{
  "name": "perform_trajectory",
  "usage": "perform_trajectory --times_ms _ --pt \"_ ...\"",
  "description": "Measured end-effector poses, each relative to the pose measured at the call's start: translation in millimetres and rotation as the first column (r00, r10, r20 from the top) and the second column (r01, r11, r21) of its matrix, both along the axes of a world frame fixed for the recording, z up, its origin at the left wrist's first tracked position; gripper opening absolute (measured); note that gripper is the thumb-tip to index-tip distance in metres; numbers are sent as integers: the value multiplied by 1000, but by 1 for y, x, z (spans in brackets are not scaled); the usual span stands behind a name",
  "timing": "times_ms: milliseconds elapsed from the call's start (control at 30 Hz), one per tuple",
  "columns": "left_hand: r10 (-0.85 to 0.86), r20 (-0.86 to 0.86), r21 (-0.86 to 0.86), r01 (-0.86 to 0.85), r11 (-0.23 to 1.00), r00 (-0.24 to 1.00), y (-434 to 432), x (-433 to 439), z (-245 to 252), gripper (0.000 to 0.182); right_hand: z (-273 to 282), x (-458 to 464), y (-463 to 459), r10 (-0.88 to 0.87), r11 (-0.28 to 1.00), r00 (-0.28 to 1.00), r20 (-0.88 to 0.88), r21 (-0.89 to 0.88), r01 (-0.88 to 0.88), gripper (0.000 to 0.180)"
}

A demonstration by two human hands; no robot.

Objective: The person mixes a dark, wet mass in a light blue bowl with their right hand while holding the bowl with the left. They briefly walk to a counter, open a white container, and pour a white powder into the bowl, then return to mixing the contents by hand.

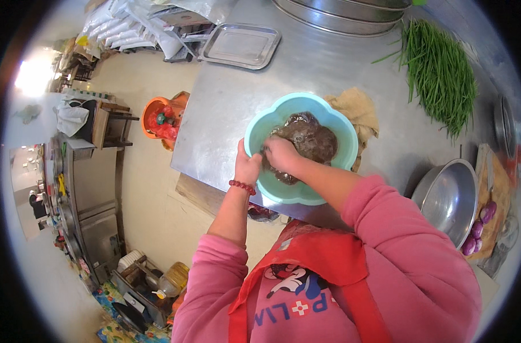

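A turquoise, scallop-rimmed plastic basin (pixel 348 148) stands near the front edge of a stainless steel table (pixel 217 115). Inside it lies a dark brown, wet, glistening mass (pixel 314 141) in water; what it is made of cannot be made out. My left hand (pixel 247 167), with a red bead bracelet at the wrist, grips the basin's left rim, thumb towards the inside. My right hand (pixel 282 153) reaches into the basin at the left side of the brown mass. Its fingers are blurred and partly hidden, so whether they hold anything is unclear.
A tan cloth (pixel 357 103) lies beside the basin. Green chive-like stalks (pixel 440 77), a steel bowl (pixel 451 201) and a wooden cutting board (pixel 496 171) with purple onions (pixel 477 229) and a knife are to the right. A metal tray (pixel 241 45) sits at the far left corner.
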State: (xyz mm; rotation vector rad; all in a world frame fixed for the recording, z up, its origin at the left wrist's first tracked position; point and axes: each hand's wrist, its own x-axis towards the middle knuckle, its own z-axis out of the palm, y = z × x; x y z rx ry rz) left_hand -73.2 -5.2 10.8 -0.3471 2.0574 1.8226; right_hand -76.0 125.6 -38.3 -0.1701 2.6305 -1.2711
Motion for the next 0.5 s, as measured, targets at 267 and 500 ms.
perform_trajectory --times_ms 267,500 --pt "112 5 37 -112 993 994 6 13 0 53 7 -2 25 99 929 979 -176 369 -27 14" --pt "177 -20 -24 -178 984 984 12 22 1 50 10 -1 -1 126 971 987 -96 217 -102 14"
